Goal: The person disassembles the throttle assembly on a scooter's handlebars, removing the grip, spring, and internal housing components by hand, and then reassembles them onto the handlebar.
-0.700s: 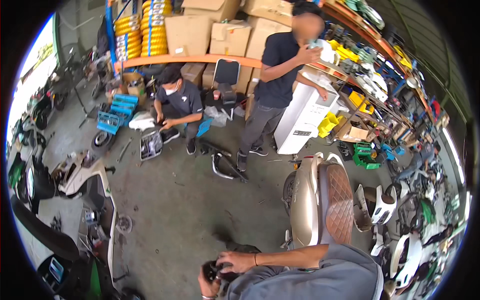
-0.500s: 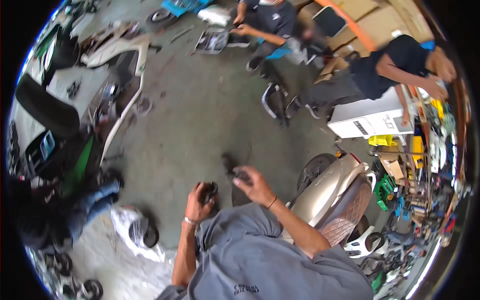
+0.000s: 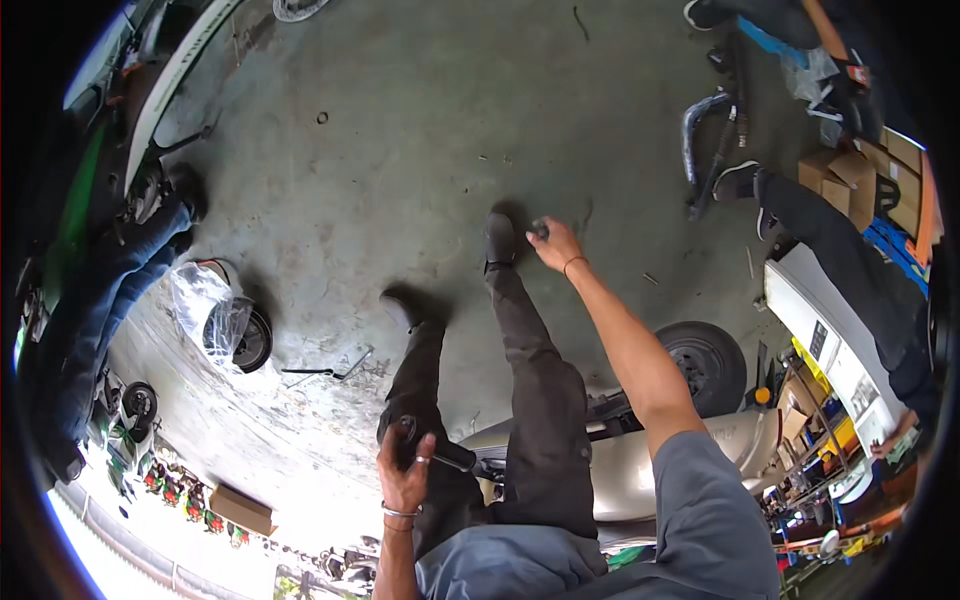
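My left hand (image 3: pixel 403 478) is closed around a dark rounded part (image 3: pixel 406 432), whose kind I cannot make out. It is held low, in front of my left thigh. Close beside it a black cylinder (image 3: pixel 450 455) points toward the scooter; whether the two touch, I cannot tell. My right arm reaches forward, and my right hand (image 3: pixel 556 248) pinches a small dark object (image 3: pixel 539 231) mostly covered by the fingers. That hand is out over the floor, just right of my right shoe (image 3: pixel 500 240).
A champagne-coloured scooter (image 3: pixel 650 475) with a black wheel (image 3: pixel 700 368) stands on my right. At left are a plastic-wrapped wheel (image 3: pixel 240 335), a thin metal stand (image 3: pixel 325 372) and a person in jeans (image 3: pixel 120 290). Another person stands by a white box (image 3: pixel 835 335) at right.
My view has swung, and my legs and shoes now show. My right hand has stretched out forward, away from my left hand, which stays near my body. Both still hold dark things.
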A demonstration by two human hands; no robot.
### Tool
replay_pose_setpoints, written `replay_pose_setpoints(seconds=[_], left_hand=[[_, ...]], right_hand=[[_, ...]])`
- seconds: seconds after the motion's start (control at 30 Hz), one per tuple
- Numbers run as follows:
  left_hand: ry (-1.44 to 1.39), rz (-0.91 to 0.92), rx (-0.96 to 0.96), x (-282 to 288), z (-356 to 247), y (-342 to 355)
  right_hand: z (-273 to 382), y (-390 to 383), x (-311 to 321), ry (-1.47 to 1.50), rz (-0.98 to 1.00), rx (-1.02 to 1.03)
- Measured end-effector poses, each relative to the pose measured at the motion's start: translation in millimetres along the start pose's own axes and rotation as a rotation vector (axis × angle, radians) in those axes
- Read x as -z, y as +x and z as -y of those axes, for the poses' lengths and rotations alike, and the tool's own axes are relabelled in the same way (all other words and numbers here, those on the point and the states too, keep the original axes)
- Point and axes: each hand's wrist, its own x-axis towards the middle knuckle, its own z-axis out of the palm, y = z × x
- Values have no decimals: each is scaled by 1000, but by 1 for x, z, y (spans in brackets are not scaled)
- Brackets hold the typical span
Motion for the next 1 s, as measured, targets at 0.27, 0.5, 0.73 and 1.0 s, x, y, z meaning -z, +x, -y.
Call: replay_pose_setpoints(seconds=[0.27,0.5,0.73,1.0], left_hand=[[-541,-361,424,-68,63,50],[-849,-475,401,-77,40,6],[-1126,-687,57,-17,12,-116],[-1411,-1031,-36,15,47,-300]], right_hand=[[11,242,-54,-514,-305,63],[17,181,-54,-424,-191,227],[138,-96,-51,-31,488,316],[286,-426,-87,245,1272,365]])
